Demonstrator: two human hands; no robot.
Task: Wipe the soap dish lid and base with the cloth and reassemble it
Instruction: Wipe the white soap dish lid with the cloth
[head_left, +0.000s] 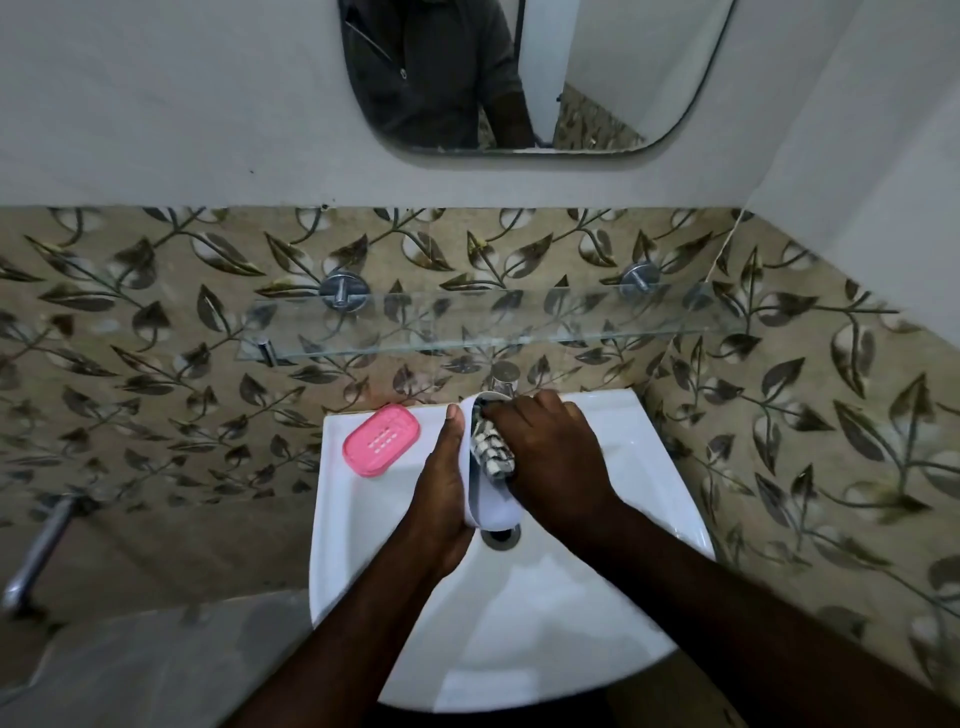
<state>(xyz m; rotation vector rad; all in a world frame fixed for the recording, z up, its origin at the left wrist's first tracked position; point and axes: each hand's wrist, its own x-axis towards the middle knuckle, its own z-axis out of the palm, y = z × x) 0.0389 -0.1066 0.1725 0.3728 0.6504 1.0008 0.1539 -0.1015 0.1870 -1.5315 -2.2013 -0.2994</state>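
Over the white sink (571, 597), my left hand (441, 483) grips a white soap dish part (493, 506), tilted on its edge with its hollow side facing right. My right hand (550, 457) presses a checked black-and-white cloth (491, 452) into that hollow, fingers curled round the cloth. The pink soap dish part (381, 439), with slots in its middle, lies flat on the sink's back left rim, apart from both hands.
A tap (503, 382) stands at the back of the sink just beyond the hands. A glass shelf (467, 322) on metal brackets juts out above it. A mirror (519, 78) hangs higher up. The drain (501, 535) lies below the held part. A metal pipe (36, 551) is at far left.
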